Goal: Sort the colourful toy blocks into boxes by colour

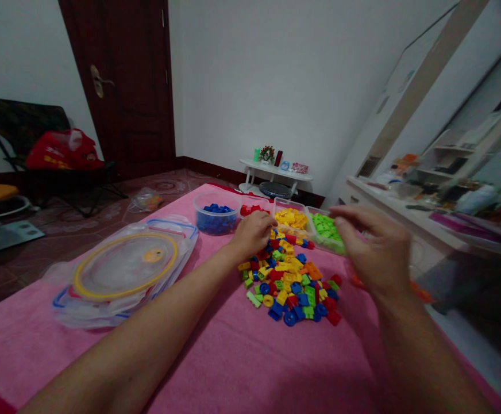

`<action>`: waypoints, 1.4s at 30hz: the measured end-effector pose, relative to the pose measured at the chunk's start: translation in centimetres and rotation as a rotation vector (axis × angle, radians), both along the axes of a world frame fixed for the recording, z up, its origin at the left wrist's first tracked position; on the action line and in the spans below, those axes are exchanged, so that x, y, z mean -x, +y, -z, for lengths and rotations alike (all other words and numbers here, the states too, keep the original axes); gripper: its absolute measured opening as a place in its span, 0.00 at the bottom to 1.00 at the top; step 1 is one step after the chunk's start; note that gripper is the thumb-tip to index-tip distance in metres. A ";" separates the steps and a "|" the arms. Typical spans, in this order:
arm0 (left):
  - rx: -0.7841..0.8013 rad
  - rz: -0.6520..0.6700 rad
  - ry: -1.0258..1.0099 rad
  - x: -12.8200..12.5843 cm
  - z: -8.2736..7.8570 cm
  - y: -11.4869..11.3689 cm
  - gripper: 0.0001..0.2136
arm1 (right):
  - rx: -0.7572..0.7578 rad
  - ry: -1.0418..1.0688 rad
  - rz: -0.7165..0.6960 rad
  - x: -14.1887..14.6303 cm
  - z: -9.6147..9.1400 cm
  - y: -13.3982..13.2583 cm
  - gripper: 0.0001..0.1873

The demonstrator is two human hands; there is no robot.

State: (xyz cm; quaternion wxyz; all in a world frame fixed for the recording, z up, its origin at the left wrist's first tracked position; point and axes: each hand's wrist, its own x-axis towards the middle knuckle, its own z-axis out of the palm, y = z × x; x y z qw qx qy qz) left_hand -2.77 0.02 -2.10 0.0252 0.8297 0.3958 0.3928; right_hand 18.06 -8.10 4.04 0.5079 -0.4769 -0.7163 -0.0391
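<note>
A heap of small plastic building pieces in red, blue, yellow, green and orange lies on the pink cloth. My left hand rests at the far edge of the heap, fingers curled down onto the pieces; what it grips is hidden. My right hand hovers over the right end of the green-piece tub, fingers bent and pinched, slightly blurred. Behind the heap stand a round tub of blue pieces, a tub of red pieces and a tub of yellow pieces.
A stack of clear container lids with blue, yellow and red rims lies on the cloth at left. A cluttered white shelf runs along the right. Beyond are a folding chair, a dark door and a small white stand.
</note>
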 end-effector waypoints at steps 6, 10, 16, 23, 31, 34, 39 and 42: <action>0.148 -0.144 0.136 -0.3 0.1 -0.1 0.14 | 0.297 -0.215 -0.115 -0.8 7.4 5.7 0.32; 0.177 -0.266 0.267 -0.3 0.4 0.1 0.12 | 0.425 -0.258 -0.162 -1.2 10.0 6.3 0.34; 0.303 -0.260 0.352 -0.2 0.8 0.2 0.11 | 0.454 -0.224 -0.140 -1.0 9.8 6.2 0.28; 0.319 -0.230 0.327 -0.4 1.0 -0.2 0.16 | 0.466 -0.215 -0.129 -0.7 10.1 6.3 0.25; 0.461 -0.176 0.268 -0.2 -0.4 0.6 0.15 | 0.424 -0.276 -0.056 -0.5 9.3 5.8 0.15; 0.571 -0.080 0.174 -0.3 -0.8 0.5 0.11 | 0.401 -0.350 -0.065 -0.1 9.1 5.5 0.18; 0.768 -0.008 0.044 -0.6 -0.7 -0.2 0.12 | 0.393 -0.392 -0.071 0.2 8.9 5.3 0.12; 0.708 -0.014 0.048 -0.6 -0.3 -0.1 0.13 | 0.392 -0.361 -0.092 0.5 8.7 5.2 0.09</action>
